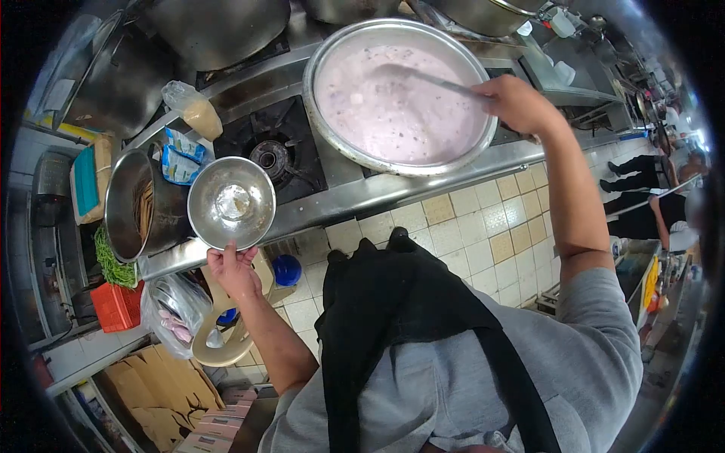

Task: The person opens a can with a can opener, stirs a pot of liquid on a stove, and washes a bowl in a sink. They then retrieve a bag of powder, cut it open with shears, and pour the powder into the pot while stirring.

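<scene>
A wide metal pot (pixel 317 124) on the stove holds a pale pink liquid with small dark bits and a few lumps. My right hand (pixel 517 106), closed round the handle of a metal ladle (pixel 445 83), is over the pot's right rim; the ladle's far end dips into the liquid. Near the counter's front edge, my left hand (pixel 235 270) grips the lower rim of a shiny metal bowl (pixel 198 204). The bowl is tilted toward the camera, with a little residue at its bottom.
A gas burner (pixel 269 155) lies between bowl and pot. Left are blue-and-white packets (pixel 181 157), a tied bag (pixel 198 113), a pot with wooden sticks (pixel 124 204), green vegetables (pixel 112 260) and a red basket (pixel 117 307). Other people (pixel 657 204) are far right.
</scene>
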`<move>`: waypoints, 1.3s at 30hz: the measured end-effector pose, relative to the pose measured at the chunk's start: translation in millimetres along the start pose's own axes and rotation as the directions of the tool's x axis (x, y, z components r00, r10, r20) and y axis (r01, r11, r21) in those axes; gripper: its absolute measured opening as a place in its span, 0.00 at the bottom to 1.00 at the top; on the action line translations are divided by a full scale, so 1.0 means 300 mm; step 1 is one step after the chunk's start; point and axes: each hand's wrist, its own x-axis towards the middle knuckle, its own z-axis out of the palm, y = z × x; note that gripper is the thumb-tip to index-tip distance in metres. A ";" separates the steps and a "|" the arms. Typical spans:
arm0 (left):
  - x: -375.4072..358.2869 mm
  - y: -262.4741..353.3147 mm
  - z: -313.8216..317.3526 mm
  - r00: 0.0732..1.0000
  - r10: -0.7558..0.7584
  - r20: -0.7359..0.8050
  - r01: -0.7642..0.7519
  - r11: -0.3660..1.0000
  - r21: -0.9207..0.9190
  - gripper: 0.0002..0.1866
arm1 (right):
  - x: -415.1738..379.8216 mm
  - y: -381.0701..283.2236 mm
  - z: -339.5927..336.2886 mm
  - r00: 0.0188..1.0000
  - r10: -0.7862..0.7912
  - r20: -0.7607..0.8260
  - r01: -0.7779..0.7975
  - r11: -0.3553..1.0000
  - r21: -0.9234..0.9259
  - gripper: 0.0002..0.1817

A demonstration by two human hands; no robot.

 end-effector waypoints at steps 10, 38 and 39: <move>-0.021 0.015 0.002 0.999 -0.012 0.030 0.012 1.000 -0.010 0.07 | 0.196 -0.204 0.017 0.994 0.070 -0.080 -0.074 0.996 -0.046 0.21; -0.016 -0.034 -0.023 0.999 -0.044 -0.007 0.044 0.999 -0.013 0.05 | -0.055 0.067 -0.040 0.824 0.192 0.534 0.005 0.939 -0.344 0.07; -0.016 -0.028 -0.016 0.999 -0.041 -0.002 0.041 0.999 -0.019 0.05 | -0.080 0.018 -0.062 0.799 0.094 0.594 0.080 0.962 -0.261 0.08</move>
